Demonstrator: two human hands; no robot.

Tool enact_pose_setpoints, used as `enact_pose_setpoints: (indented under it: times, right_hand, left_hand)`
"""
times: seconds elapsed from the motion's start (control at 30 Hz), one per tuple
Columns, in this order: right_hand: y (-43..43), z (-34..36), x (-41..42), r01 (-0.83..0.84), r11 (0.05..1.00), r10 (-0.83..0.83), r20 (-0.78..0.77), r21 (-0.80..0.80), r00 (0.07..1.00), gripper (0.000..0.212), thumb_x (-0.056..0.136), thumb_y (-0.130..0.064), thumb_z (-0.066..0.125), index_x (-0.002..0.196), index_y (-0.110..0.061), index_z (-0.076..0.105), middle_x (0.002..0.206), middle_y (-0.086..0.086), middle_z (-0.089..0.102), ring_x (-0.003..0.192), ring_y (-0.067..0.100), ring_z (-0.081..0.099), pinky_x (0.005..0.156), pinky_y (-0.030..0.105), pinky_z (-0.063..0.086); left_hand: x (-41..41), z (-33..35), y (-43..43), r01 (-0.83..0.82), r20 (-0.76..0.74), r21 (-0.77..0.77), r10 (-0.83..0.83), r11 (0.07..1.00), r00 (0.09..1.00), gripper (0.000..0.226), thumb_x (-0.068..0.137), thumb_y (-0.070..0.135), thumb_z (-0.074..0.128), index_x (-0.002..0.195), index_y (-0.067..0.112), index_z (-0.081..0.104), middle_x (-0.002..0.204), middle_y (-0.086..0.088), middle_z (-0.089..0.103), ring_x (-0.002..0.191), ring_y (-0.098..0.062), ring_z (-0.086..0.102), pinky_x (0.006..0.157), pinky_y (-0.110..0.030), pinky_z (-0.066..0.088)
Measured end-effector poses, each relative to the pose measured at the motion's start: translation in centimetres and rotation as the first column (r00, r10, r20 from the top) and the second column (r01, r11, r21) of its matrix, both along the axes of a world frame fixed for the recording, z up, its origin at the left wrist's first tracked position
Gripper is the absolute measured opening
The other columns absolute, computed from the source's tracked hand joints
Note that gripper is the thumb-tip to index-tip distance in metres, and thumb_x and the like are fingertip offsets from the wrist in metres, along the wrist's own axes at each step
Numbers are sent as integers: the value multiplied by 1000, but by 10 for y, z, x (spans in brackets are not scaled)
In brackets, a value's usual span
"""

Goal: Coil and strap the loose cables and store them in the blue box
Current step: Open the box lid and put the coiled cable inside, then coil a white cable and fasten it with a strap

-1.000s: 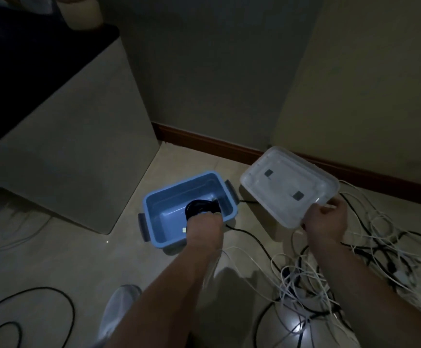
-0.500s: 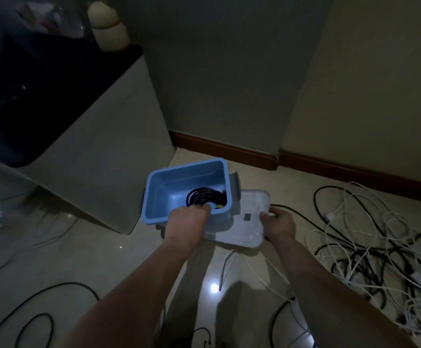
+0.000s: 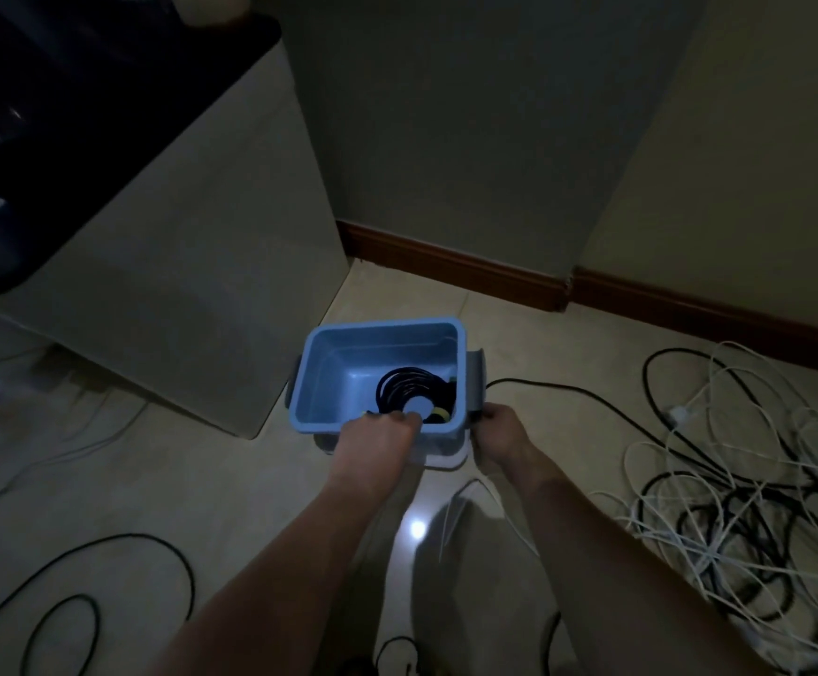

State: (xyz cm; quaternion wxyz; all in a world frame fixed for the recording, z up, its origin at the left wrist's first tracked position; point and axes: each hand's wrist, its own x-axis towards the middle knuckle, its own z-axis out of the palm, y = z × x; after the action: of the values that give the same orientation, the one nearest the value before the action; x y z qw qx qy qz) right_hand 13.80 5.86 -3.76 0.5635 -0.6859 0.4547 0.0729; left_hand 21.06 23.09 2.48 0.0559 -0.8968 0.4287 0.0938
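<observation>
Blue plastic box (image 3: 329,378) on floor (image 3: 212,485), black coiled cable (image 3: 399,388) inside. Left hand (image 3: 376,437) fingers curled over near rim; right hand (image 3: 500,439) fingers curled round grey side handle (image 3: 475,380).

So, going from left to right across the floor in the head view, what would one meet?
Loose black cable loop → left hand on the near rim of the blue box → right hand by its right handle → tangle of black and white cables.
</observation>
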Motion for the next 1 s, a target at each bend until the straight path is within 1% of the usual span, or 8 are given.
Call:
enact_pose_setpoints:
  times: [0.1, 0.17, 0.33, 0.4, 0.5, 0.77, 0.87, 1.0]
  right_hand:
    - [-5, -7, -5, 6, 1000, -6, -12, 3, 1000, 24, 96, -2, 52, 113, -3, 70, 99, 13, 69, 83, 24, 61, 58, 24, 45]
    - [-10, -9, -11, -13, 1000, 13, -43, 8, 999, 22, 95, -4, 51, 107, -5, 69, 94, 18, 69, 76, 26, 60, 60, 27, 43]
    - [-20, -7, -28, -12, 1000, 13, -111, 4, 994, 32, 90, -4, 50, 62, -19, 51, 64, 13, 54, 58, 23, 49, 57, 32, 36]
    - [-22, 2, -37, -27, 1000, 26, -114, -9, 993, 26, 89, -5, 52, 68, -18, 57, 73, 14, 59, 67, 24, 52, 59, 30, 36]
    - [-22, 21, -52, -12, 1000, 11, -80, -9, 997, 15, 93, -12, 54, 100, -13, 68, 97, 14, 66, 85, 27, 61, 73, 33, 43]
    - [-35, 87, -140, -10, 991, -4, -102, -130, 995, 25, 97, -15, 52, 112, -4, 69, 105, 18, 69, 98, 40, 68, 80, 42, 53]
    - [-42, 103, -188, 39, 990, -55, -119, -132, 991, 27, 98, -11, 48, 118, -8, 65, 109, 17, 68, 83, 33, 68, 71, 40, 53]
    - [-47, 108, -248, 122, 981, -144, -149, -148, 978, 25, 94, -5, 50, 113, -13, 65, 105, 17, 67, 89, 34, 68, 64, 33, 50]
  left_hand:
    - [-2, -7, -4, 12, 10, 28, -12, 1000, 1000, 26, 89, 2, 52, 110, 16, 57, 97, -4, 67, 88, -27, 67, 63, -36, 44]
    - [-5, -10, -7, 14, 30, 51, -15, 999, 999, 24, 89, 3, 51, 108, 15, 60, 94, -5, 68, 88, -28, 66, 64, -34, 42]
    - [-12, -16, -14, -28, 16, 110, 27, 993, 1000, 30, 90, 0, 49, 114, 12, 61, 102, -9, 68, 97, -30, 64, 69, -35, 42]
    - [-19, -12, -15, -23, 14, 135, 21, 991, 1000, 36, 89, -1, 50, 122, 12, 59, 111, -11, 66, 106, -31, 61, 85, -38, 46]
    - [-32, 1, -19, 6, 38, 118, -11, 993, 999, 45, 92, 5, 49, 136, 10, 48, 127, -14, 61, 120, -34, 55, 110, -47, 37]
    - [-97, 63, -34, 9, -56, 63, -5, 998, 998, 30, 94, 18, 54, 123, 12, 57, 115, -10, 64, 105, -29, 63, 81, -40, 52]
    - [-130, 71, -36, -2, -200, 97, 21, 995, 980, 28, 96, 19, 52, 122, 15, 58, 117, -11, 64, 105, -30, 65, 85, -42, 53]
    - [-169, 65, -36, 15, -348, 157, 41, 988, 937, 38, 96, 20, 52, 134, 19, 52, 135, -11, 54, 121, -29, 56, 98, -41, 48]
